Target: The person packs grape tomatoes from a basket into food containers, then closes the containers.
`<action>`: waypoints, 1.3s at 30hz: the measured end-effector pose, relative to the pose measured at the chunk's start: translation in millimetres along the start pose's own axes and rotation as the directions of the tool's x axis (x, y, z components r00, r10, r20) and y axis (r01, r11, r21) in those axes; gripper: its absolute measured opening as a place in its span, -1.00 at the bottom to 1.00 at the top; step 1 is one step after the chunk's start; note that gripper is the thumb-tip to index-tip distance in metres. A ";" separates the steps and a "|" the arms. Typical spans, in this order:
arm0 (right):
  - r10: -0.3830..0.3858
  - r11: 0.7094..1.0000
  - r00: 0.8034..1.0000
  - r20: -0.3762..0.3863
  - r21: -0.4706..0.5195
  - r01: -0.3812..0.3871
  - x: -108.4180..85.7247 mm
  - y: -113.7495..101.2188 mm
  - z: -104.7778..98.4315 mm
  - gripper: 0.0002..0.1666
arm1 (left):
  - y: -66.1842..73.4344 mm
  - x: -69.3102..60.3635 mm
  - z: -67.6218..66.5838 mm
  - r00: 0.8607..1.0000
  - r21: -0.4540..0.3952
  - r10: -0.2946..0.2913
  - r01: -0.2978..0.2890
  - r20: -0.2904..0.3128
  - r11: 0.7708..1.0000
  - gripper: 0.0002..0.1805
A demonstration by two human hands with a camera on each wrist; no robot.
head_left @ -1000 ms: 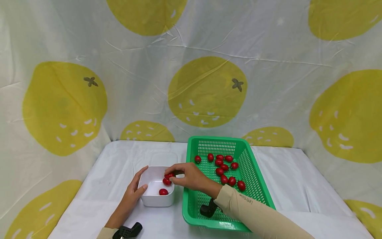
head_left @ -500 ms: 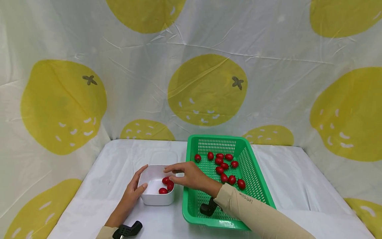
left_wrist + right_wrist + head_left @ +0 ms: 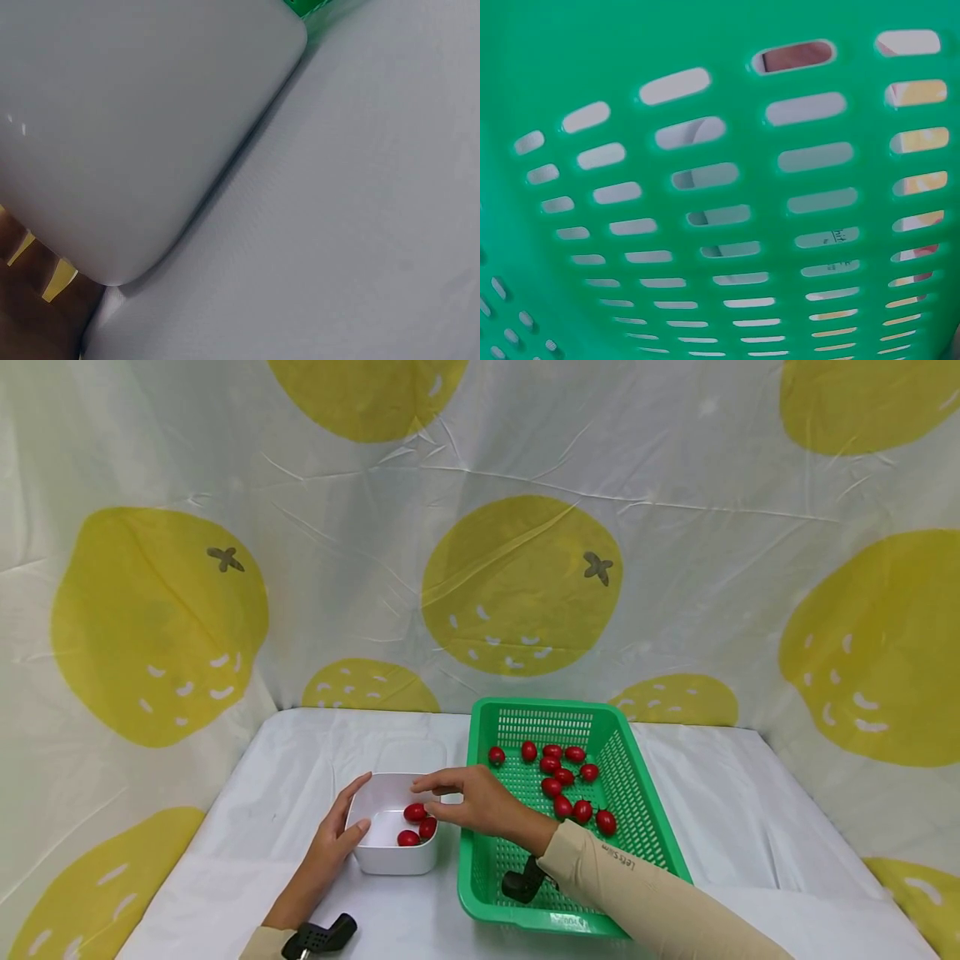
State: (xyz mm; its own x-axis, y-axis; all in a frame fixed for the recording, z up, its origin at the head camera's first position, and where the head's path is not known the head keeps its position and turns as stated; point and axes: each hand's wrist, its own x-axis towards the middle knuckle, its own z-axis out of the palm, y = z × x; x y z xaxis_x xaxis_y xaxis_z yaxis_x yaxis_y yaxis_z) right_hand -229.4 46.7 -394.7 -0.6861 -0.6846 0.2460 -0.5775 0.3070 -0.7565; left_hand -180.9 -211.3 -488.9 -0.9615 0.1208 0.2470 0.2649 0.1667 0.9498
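A white square container (image 3: 395, 860) stands on the cloth with three red cherry tomatoes (image 3: 408, 838) in it. My left hand (image 3: 332, 835) grips its left side, thumb at the rim. In the left wrist view the container's side (image 3: 142, 127) is large, with part of that hand (image 3: 34, 307) below it. Over the container's right edge hovers my right hand (image 3: 474, 802), thumb and fingers parted, nothing between them. Its forearm crosses a green basket (image 3: 471, 893) holding several tomatoes (image 3: 562, 777). Slotted basket wall (image 3: 757, 165) fills the right wrist view, hiding most of what lies behind.
Behind the container a pale, flat, lid-like piece (image 3: 408, 753) lies on the white cloth (image 3: 300, 760). A curtain with yellow fruit prints (image 3: 517, 585) hangs behind and at both sides. The basket stands directly right of the container.
The tomato that my right hand was holding now lies in the container, and its fingers have parted. Tomatoes inside have shifted slightly. My left hand keeps its grip.
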 end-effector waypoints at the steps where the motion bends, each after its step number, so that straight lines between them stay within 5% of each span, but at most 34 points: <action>1: 0.005 1.000 1.000 0.003 -0.001 -0.005 0.2 -0.6 -0.3 -0.68 | 0.1 0.1 -0.1 1.000 -0.002 0.010 -0.010 0.003 1.000 -0.36; 22: -0.013 0.995 1.000 0.009 0.095 0.012 0.7 -1.8 -8.9 -0.70 | 1.3 -0.4 -0.2 1.000 0.010 -0.003 0.003 0.004 1.000 -0.36; 39: 0.034 0.994 0.990 -0.140 0.108 -0.019 -6.1 20.5 -39.6 -0.73 | 3.8 -0.3 0.3 0.999 0.006 -0.039 0.039 -0.002 0.999 -0.35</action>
State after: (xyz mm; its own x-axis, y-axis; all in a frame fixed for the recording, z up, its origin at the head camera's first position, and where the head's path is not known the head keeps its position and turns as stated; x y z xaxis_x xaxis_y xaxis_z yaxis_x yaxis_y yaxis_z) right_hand -254.6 83.3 -387.7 -0.7604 -0.5748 0.3025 -0.5132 0.2463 -0.8222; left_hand -179.6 -210.4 -485.4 -0.9713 0.1124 0.2099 0.2274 0.1770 0.9576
